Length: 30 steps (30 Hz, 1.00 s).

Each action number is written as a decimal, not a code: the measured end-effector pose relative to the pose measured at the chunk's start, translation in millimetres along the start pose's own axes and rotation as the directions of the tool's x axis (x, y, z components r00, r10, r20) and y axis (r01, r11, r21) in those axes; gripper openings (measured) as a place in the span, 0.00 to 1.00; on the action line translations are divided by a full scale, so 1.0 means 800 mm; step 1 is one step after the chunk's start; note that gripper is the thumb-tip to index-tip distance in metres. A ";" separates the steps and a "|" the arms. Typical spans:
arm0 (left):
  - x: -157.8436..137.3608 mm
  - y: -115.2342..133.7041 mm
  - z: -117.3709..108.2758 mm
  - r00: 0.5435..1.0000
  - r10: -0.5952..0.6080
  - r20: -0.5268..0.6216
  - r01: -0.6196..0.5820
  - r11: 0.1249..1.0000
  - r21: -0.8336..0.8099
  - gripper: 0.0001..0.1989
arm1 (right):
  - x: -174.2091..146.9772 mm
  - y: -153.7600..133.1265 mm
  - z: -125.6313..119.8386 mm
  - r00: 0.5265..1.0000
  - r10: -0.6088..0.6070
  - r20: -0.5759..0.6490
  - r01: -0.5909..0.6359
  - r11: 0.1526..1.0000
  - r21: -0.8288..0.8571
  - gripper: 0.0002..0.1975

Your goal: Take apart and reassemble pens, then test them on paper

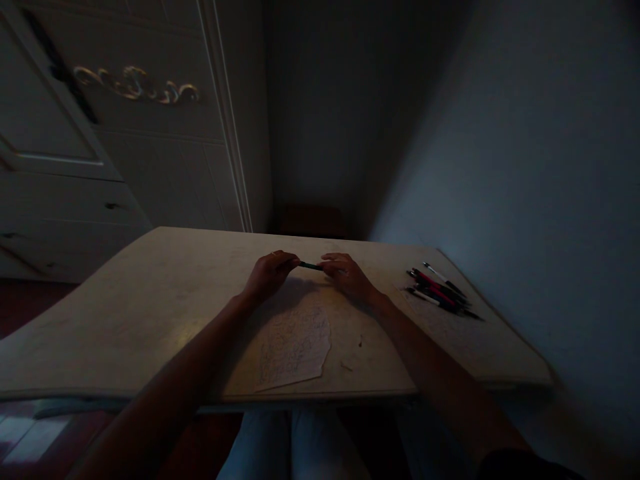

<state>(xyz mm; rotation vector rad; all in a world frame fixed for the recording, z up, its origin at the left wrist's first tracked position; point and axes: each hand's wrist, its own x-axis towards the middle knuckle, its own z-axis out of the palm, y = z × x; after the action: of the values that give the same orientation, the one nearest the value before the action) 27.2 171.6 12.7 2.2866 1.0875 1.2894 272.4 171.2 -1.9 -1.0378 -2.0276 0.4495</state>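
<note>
A slim green pen (311,266) is held level above the far half of the table, one end in each hand. My left hand (273,272) pinches its left end, and a ring shows on one finger. My right hand (347,275) grips the other end between thumb and fingers. Both ends of the pen are hidden by the fingers. Below the hands, a torn sheet of paper (297,345) covered in handwriting or scribbles lies on the pale table (150,293).
Several pens (437,292), black, red and white, lie in a pile at the table's right, partly over another paper (450,333). Small dark bits (360,341) lie near my right forearm. A white cabinet (180,167) stands at left; a wall (525,200) borders the right.
</note>
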 end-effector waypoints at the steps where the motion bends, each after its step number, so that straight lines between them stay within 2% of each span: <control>1: 0.000 0.002 0.000 1.000 0.018 -0.003 -0.018 1.000 -0.008 0.13 | 0.000 0.000 0.001 1.000 -0.023 0.012 0.023 0.999 -0.027 0.18; 5: -0.002 0.010 0.000 0.997 0.071 -0.036 -0.072 0.997 -0.029 0.14 | 0.003 0.000 0.002 0.993 -0.105 0.061 0.113 0.984 -0.137 0.15; 7: -0.003 0.017 0.000 0.998 0.040 -0.043 -0.043 0.997 -0.061 0.15 | 0.004 -0.001 0.002 0.993 -0.103 0.064 0.112 0.979 -0.171 0.12; 10: -0.004 0.026 0.001 0.996 -0.088 -0.007 0.086 0.982 -0.167 0.17 | 0.004 -0.005 -0.001 0.997 -0.071 0.040 0.078 0.975 -0.207 0.09; 12: -0.004 0.030 0.004 0.983 -0.181 0.028 0.182 0.942 -0.281 0.18 | 0.004 -0.009 -0.002 0.998 -0.062 0.005 0.061 0.968 -0.242 0.09; 16: -0.003 0.035 0.012 0.923 -0.372 0.097 0.371 0.795 -0.480 0.25 | 0.002 -0.016 -0.001 0.996 -0.080 -0.050 0.060 0.945 -0.321 0.10; 19: -0.002 0.038 0.013 0.879 -0.458 0.130 0.454 0.722 -0.523 0.26 | 0.002 -0.020 0.002 0.994 -0.085 -0.065 0.059 0.941 -0.334 0.12; 21: -0.001 0.039 0.011 0.877 -0.463 0.127 0.459 0.732 -0.503 0.25 | 0.003 -0.021 0.003 0.995 -0.076 -0.069 0.049 0.944 -0.326 0.12; 24: 0.000 0.037 0.005 0.900 -0.430 0.071 0.415 0.795 -0.443 0.26 | 0.004 -0.020 0.001 0.996 -0.037 -0.078 0.010 0.949 -0.314 0.14; 28: 0.002 0.027 0.001 0.956 -0.290 -0.035 0.254 0.886 -0.389 0.29 | 0.003 -0.016 -0.004 0.997 0.014 -0.082 -0.038 0.953 -0.300 0.15; 30: 0.003 0.023 0.001 0.973 -0.228 -0.023 0.205 0.910 -0.362 0.25 | 0.002 -0.014 -0.005 0.996 0.026 -0.085 -0.051 0.951 -0.306 0.14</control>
<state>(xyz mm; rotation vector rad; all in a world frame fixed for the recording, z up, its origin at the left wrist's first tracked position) 37.0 160.9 24.4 1.8155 0.9982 1.3515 269.0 165.5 8.6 -1.2627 -2.0490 0.1082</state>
